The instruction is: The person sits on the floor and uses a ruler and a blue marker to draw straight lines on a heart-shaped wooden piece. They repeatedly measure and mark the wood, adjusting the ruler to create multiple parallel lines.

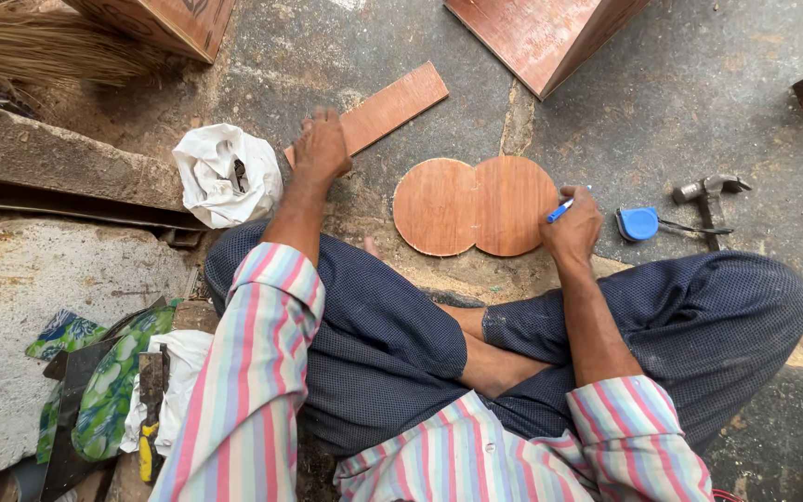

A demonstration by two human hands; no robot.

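I sit cross-legged on a concrete floor. My left hand (320,149) rests with fingers closed on the near end of a narrow plywood strip (392,104) lying diagonally. My right hand (573,228) holds a blue pen (559,210) at the right edge of a flat wooden piece (474,205) shaped like two joined discs, which lies on the floor in front of my legs.
A blue tape measure (639,223) and a hammer (708,191) lie to the right. A crumpled white cloth (225,172) sits left of my left hand. Plywood boxes (541,37) stand at the top, a broom (39,42) top left, patterned bags (109,381) lower left.
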